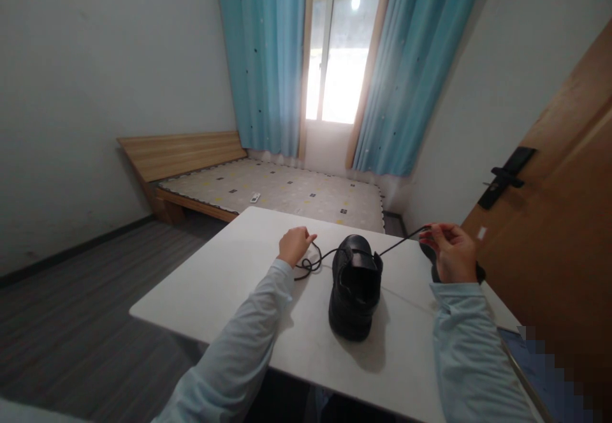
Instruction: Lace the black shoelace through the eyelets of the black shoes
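A black shoe (354, 305) stands upright on the white table, its opening toward me and its toe pointing away. My right hand (452, 252), raised to the right of it, pinches a dark shoelace (404, 240) that runs taut from the shoe. To the left, my left hand (296, 245) is closed at the other part of the lace, which lies in loose loops (310, 263) beside the shoe; its fingertips are partly hidden. Behind my right hand shows part of another black shoe (427, 249), mostly covered by the hand.
The white table (201, 295) has its far edge close to a bed with a patterned mattress (287, 187). A small white remote (255, 198) lies on the bed. A brown wooden door (549, 219) with a black handle is on the right. Blue curtains (268, 59) flank the window.
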Motion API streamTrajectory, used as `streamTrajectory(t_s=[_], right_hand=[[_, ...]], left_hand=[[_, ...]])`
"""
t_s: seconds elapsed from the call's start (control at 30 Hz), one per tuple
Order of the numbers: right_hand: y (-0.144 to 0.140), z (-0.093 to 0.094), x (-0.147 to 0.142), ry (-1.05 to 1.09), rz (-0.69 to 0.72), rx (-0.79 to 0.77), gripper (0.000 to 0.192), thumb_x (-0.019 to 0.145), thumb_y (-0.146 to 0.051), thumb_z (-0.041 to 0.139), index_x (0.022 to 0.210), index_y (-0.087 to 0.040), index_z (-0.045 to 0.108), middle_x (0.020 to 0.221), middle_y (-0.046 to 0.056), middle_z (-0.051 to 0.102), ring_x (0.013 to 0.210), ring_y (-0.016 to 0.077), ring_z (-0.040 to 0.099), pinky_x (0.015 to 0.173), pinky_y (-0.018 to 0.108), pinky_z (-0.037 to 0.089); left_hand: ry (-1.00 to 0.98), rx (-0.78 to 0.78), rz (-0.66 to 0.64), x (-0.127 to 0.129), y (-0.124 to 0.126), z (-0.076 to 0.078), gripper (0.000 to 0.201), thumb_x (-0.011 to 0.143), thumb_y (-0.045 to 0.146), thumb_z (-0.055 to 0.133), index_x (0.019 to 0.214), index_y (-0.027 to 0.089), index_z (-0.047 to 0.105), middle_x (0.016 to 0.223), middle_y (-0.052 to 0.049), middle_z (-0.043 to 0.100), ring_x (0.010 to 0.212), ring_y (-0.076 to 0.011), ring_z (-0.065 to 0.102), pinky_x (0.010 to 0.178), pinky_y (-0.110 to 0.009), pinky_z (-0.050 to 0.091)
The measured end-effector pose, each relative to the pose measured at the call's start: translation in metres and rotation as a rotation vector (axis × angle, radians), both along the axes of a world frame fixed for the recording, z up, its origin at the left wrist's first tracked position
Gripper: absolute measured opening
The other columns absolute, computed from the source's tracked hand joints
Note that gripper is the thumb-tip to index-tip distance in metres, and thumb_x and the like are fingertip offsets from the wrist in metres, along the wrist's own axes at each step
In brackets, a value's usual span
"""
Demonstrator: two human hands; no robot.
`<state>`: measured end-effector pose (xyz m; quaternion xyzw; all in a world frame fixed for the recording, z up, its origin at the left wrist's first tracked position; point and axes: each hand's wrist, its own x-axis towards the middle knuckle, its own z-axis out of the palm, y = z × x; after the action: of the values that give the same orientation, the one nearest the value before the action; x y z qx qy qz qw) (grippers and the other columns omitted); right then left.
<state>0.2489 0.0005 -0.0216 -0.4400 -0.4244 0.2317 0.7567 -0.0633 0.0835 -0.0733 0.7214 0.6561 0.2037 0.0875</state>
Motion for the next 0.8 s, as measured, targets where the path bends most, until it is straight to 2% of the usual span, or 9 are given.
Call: streamTrajectory(t_s=[0.13,0.23,0.47,0.63,0.7,0.8], right_hand=[[-0.003,0.004,-0.007,-0.021,-0.012,0.063,0.022,0.064,-0.034,0.073,0.070,-0.019,0.058,0.074,-0.001,0.064,0.057,0.0089,0.059,0.051,0.021,0.049],[-0.006,0.008,-0.015,-0.033,-0.012,0.124,0.018,0.067,-0.032,0.071,0.072,-0.019,0.058,0.075,0.000,0.064,0.057,0.0095,0.059,0.053,0.023,0.049],[-0.014,0.022,-0.029,0.055,0.038,0.261,0.017,0.067,-0.030,0.072,0.072,-0.020,0.059,0.072,-0.002,0.062,0.060,0.0096,0.059,0.055,0.022,0.050],[-0.020,0.027,-0.029,0.198,0.171,0.277,0.015,0.069,-0.032,0.070,0.072,-0.023,0.058,0.075,-0.005,0.059,0.066,0.0090,0.059,0.064,0.024,0.051],[-0.020,0.026,-0.031,0.208,0.213,0.249,0.016,0.070,-0.033,0.070,0.072,-0.023,0.058,0.075,-0.005,0.059,0.067,0.0094,0.059,0.067,0.025,0.051],[-0.016,0.021,-0.042,0.121,0.233,0.174,0.016,0.071,-0.035,0.068,0.074,-0.023,0.058,0.075,-0.003,0.061,0.067,0.0105,0.059,0.067,0.026,0.051]], left_hand=[[0.082,-0.065,0.034,0.006,-0.003,-0.008,0.054,0.075,0.064,0.046,0.087,0.015,0.068,0.091,-0.018,0.067,0.088,-0.0272,0.063,0.072,-0.032,0.045],[0.121,-0.033,0.023,0.015,-0.004,-0.013,0.055,0.074,0.063,0.048,0.089,0.014,0.068,0.090,-0.019,0.067,0.089,-0.0288,0.063,0.073,-0.033,0.045],[0.091,-0.011,-0.016,0.028,-0.002,-0.021,0.024,0.074,0.031,0.057,0.088,0.014,0.067,0.093,-0.016,0.067,0.091,-0.0263,0.062,0.076,-0.034,0.045],[0.051,0.030,-0.029,0.028,-0.003,-0.015,0.019,0.076,0.027,0.054,0.086,0.014,0.064,0.095,-0.015,0.066,0.095,-0.0263,0.060,0.081,-0.037,0.043],[-0.066,0.075,-0.065,0.028,-0.004,-0.006,0.018,0.078,0.027,0.052,0.088,0.016,0.062,0.093,-0.011,0.066,0.092,-0.0224,0.061,0.081,-0.035,0.044],[-0.476,0.134,-0.234,0.030,-0.008,0.009,0.013,0.077,0.027,0.055,0.081,0.015,0.058,0.084,-0.006,0.067,0.080,-0.0153,0.062,0.076,-0.028,0.046]])
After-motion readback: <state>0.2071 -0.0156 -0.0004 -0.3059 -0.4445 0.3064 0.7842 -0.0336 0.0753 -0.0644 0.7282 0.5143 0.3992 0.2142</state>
